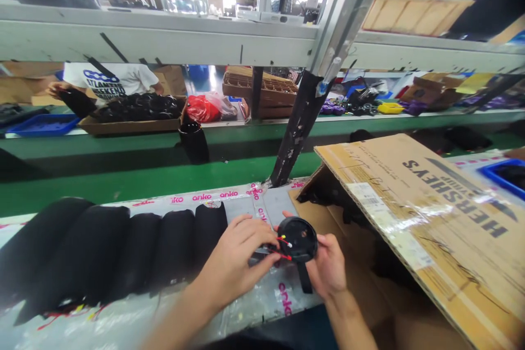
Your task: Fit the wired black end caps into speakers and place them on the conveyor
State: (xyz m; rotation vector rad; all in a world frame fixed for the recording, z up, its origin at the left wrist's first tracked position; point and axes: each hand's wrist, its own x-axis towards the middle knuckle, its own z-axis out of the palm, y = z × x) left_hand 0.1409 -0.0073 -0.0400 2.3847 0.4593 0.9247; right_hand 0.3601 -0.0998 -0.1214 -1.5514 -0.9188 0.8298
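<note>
My right hand (330, 268) grips a round black plastic cap (301, 238) by its right edge, its hollow side facing me. A short black strap (304, 278) hangs below the cap. At the cap's left side, my left hand (241, 251) pinches thin red wires (283, 256), which have small white and yellow connectors. The left fingertips partly hide the wires and something dark behind them. Left of my hands, several black fabric-covered cylinders (174, 249) lie side by side, with wires showing at some ends.
An open cardboard box (410, 186) with black items inside stands close on the right, one flap raised. A slanted metal post (297, 126) rises beyond my hands. Across the green surface (238, 172), a person in a white shirt (118, 79) handles a black item near a blue tray (45, 124).
</note>
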